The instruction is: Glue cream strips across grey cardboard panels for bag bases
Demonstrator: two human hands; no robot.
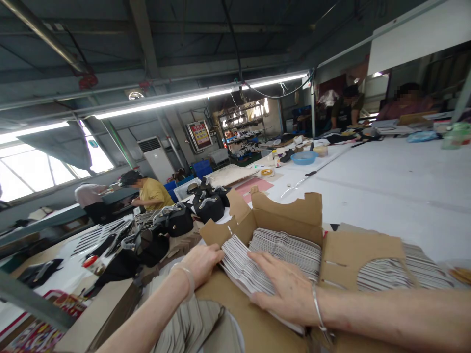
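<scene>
An open cardboard box [290, 210] holds two rows of thin, pale, flat pieces stood on edge. My right hand [281, 284] lies over the front row [237, 257], thumb and fingers apart, its palm side against the pieces. At the left end of that row, by the box's left wall, is my left hand [202, 262], its fingers curled together; what they grip is hidden. The back row [287, 247] is untouched behind my right fingers. Below my left wrist, more pale pieces [184, 323] lie fanned.
A second cardboard box [362, 250] with similar pieces stands at the right. Black bags [176, 220] line the table to the left. A blue basin [303, 157] sits farther back on the white table [386, 181]. A person in yellow [152, 193] sits at the left; others are at the far right.
</scene>
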